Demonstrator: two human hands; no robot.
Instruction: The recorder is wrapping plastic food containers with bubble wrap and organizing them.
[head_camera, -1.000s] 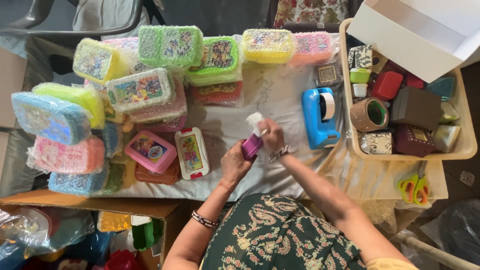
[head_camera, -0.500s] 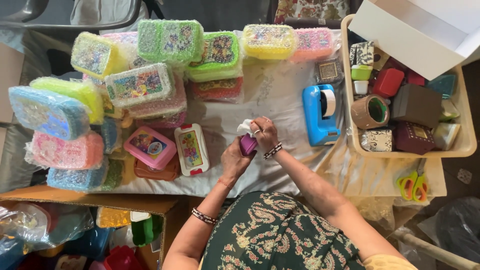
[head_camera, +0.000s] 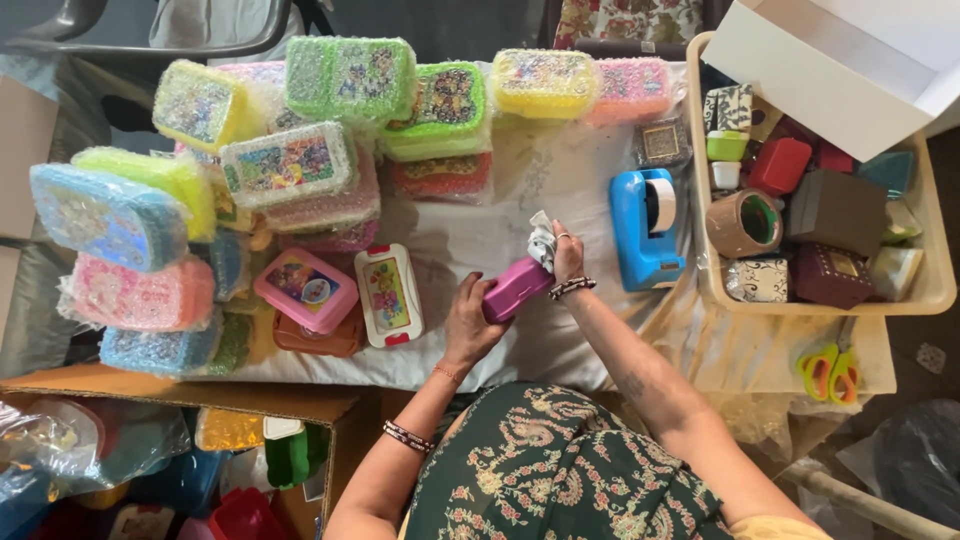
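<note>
My left hand (head_camera: 470, 322) grips the near end of a magenta plastic box (head_camera: 514, 288), held tilted above the white-covered table (head_camera: 560, 345). My right hand (head_camera: 566, 252) presses a crumpled white cloth (head_camera: 541, 241) against the far end of that box. Both hands are over the middle of the table, just left of a blue tape dispenser (head_camera: 646, 230).
Bubble-wrapped colourful lunch boxes (head_camera: 290, 165) are piled across the left and back. A pink box (head_camera: 305, 290) and a white box (head_camera: 389, 295) lie unwrapped near my left hand. A beige tray (head_camera: 925, 290) of small boxes and tape stands right, with green-orange scissors (head_camera: 830, 372) below it.
The magenta box has tilted from upright to lying slanted, lower over the table. My right hand moved with the cloth along its far end; my left hand shifted to its near end.
</note>
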